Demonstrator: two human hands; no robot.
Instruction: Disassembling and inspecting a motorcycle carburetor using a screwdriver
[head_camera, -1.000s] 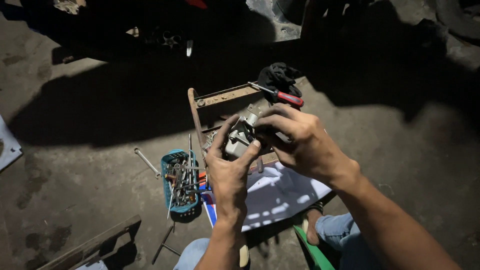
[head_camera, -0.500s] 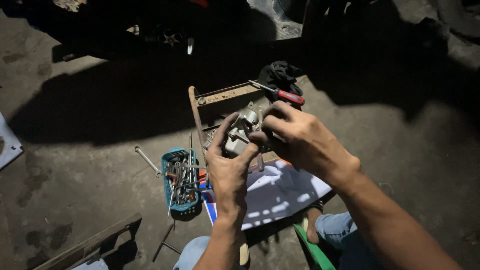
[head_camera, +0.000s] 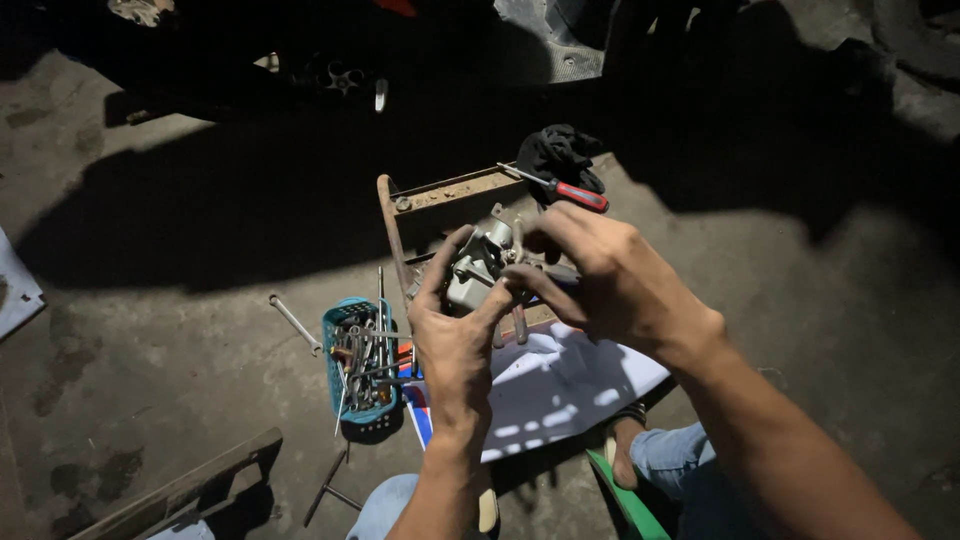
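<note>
My left hand (head_camera: 455, 335) grips a small grey metal engine part (head_camera: 476, 265) from below, thumb and fingers wrapped around it. My right hand (head_camera: 600, 280) comes in from the right and pinches the top of the same part with its fingertips. Both hands hover above a low wooden frame (head_camera: 440, 195) on the concrete floor. Much of the part is hidden by my fingers.
A blue basket (head_camera: 358, 365) of wrenches and tools stands to the left of my hands. A loose wrench (head_camera: 293, 322) lies beside it. A red-handled screwdriver (head_camera: 560, 188) and a black rag (head_camera: 562, 152) rest behind. White paper (head_camera: 560, 390) lies under my forearms. A green chair edge (head_camera: 630, 500) shows below.
My hands have stayed in place on the part. The right fingers have shifted slightly over its top.
</note>
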